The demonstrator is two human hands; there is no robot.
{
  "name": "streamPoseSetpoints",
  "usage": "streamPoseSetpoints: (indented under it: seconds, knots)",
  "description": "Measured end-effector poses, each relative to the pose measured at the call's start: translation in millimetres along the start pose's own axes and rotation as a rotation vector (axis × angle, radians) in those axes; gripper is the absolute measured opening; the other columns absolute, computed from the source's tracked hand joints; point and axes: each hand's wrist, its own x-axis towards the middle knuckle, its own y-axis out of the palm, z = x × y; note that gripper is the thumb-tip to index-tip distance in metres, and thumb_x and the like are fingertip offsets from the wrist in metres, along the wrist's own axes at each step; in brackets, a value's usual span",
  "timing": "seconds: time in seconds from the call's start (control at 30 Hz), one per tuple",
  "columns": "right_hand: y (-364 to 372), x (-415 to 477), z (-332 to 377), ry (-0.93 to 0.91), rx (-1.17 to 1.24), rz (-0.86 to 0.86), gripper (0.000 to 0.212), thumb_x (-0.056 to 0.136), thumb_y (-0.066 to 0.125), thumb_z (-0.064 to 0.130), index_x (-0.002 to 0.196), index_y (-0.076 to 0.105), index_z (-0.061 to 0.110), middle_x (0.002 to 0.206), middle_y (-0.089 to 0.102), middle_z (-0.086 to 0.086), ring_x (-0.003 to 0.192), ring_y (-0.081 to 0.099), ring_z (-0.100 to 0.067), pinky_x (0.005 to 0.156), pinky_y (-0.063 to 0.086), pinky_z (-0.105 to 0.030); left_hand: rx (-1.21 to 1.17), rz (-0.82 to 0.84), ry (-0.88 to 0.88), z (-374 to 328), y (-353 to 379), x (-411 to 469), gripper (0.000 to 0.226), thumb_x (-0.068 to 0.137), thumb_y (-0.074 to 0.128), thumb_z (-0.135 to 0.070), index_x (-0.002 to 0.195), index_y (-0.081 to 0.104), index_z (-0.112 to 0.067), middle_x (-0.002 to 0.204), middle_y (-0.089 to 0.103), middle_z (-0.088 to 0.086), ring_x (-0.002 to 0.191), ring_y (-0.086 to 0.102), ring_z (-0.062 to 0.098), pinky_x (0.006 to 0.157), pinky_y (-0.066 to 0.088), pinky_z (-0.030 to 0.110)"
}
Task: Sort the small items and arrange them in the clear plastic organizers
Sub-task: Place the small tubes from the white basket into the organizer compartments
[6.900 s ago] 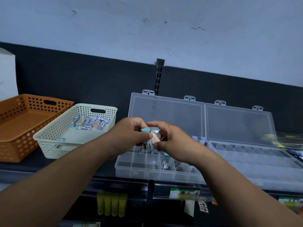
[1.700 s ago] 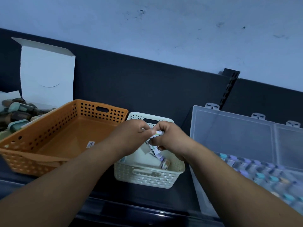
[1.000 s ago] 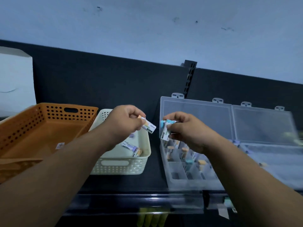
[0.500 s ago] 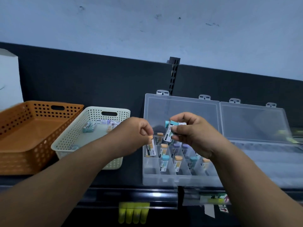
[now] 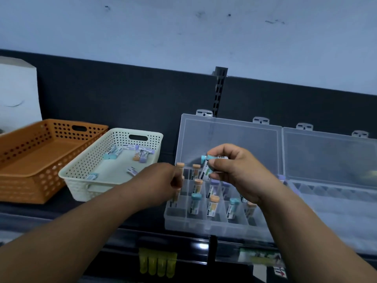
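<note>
**Hands over the left organizer, sorting partly done**

Head view: both hands are at work above the left clear organizer (image 5: pixel 204 224), which stands on the dark shelf (image 5: pixel 142 213) with its lid propped open against the back panel. Left hand (image 5: pixel 161 182) has its fingers curled at the organizer's left column and seems to pinch an orange-capped item (image 5: pixel 175 198) going down into a compartment there; blur and the hand itself hide the exact grip. Right hand (image 5: pixel 234 174) is raised over the far rows, thumb and fingers pinching a teal-capped item (image 5: pixel 205 170), possibly with a second one, which I cannot tell apart.

Done so far, by my reading: about a dozen sorted items (image 5: pixel 195 204) stand upright in the compartments, caps orange, teal and purple, one to a slot. A few near-left slots look bare.

Left to do: several loose items (image 5: pixel 116 155) lie flat in the white basket (image 5: pixel 81 186), left of the organizer, most at its far end and two nearer. Beside it, further left, the orange basket (image 5: pixel 24 186) shows nothing inside. At the right, the second organizer (image 5: pixel 336 203) is open too; its contents are too blurred to judge, though most slots look unfilled. I would put the job around halfway.
</note>
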Motion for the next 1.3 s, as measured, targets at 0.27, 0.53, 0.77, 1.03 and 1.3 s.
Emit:
streamPoseSetpoints:
  seconds: [0.27,0.53,0.77,1.03,1.3]
  knots:
    - [5,6,-3,-0.001,-0.029,0.054,0.015,0.087,0.062,-0.004,0.084,0.065,0.01,0.088,0.064,-0.01,0.075,0.061,-0.015,0.069,0.057,-0.025,0.097,-0.008,0.011,3,10,-2,0.008,0.085,0.063,-0.022,0.086,0.065,-0.03,0.09,0.063,-0.01,0.084,0.058,0.01,0.074,0.048,0.026]
    - [7,6,-9,-0.012,-0.06,0.095,0.014,0.087,0.063,-0.003,0.086,0.066,0.011,0.086,0.067,-0.009,0.074,0.063,-0.016,0.066,0.054,-0.026,0.063,-0.011,-0.005,0,7,-5,0.018,0.08,0.071,-0.029,0.098,0.066,-0.026,0.086,0.056,-0.012,0.082,0.055,0.008,0.07,0.046,0.026]
    - [9,6,-8,-0.007,0.112,0.073,0.014,0.087,0.061,-0.004,0.088,0.066,0.01,0.084,0.067,-0.009,0.069,0.065,-0.016,0.064,0.054,-0.025,-0.492,-0.027,-0.116,-25,-10,-6,0.031,0.078,0.077,-0.026,0.103,0.059,-0.021,0.097,0.065,-0.004,0.085,0.065,0.009,0.068,0.056,0.023]
    - [8,3,-2,0.013,0.295,0.067,0.012,0.087,0.059,-0.007,0.093,0.064,0.003,0.085,0.066,-0.018,0.068,0.066,-0.022,0.059,0.056,-0.025,-0.737,-0.116,-0.17,-43,-6,-3,0.022,0.081,0.075,-0.02,0.094,0.059,-0.01,0.081,0.07,0.009,0.068,0.065,0.014,0.072,0.055,0.037]
    - [-4,4,-1,0.034,0.301,0.047,0.015,0.095,0.052,0.0,0.099,0.065,0.006,0.088,0.073,-0.015,0.075,0.07,-0.019,0.064,0.057,-0.024,-0.716,-0.052,-0.126,-40,-16,-4,0.013,0.089,0.065,-0.013,0.099,0.065,-0.021,0.085,0.068,0.011,0.074,0.063,0.017,0.076,0.055,0.035]
